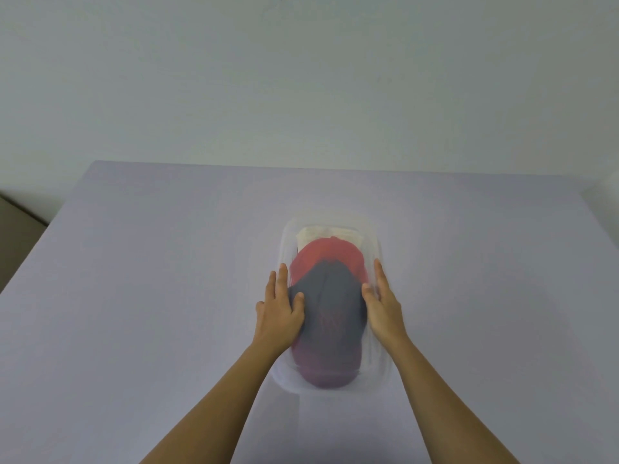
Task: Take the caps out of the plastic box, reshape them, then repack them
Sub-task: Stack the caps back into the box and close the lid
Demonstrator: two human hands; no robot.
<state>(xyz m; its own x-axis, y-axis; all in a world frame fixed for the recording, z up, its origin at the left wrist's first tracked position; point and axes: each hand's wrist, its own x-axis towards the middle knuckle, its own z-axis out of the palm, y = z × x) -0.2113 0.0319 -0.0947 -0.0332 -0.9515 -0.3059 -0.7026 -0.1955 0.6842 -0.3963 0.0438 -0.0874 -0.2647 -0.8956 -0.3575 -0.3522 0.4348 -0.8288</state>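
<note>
A clear plastic box (375, 236) sits in the middle of the table with three caps stacked in it. A cream cap (318, 234) lies at the far end, a red cap (326, 254) overlaps it, and a grey cap (330, 303) with a purple brim lies nearest me on top. My left hand (278, 306) is at the box's left side with its thumb on the grey cap's crown and its fingers straight along the outside. My right hand (382, 303) mirrors it on the right side, thumb on the cap, fingers straight along the box wall. The view is blurred.
The box stands on a wide lavender table (134, 296) that reaches a pale wall (301, 78) at the back. A dark piece of furniture (16, 236) shows past the table's left edge.
</note>
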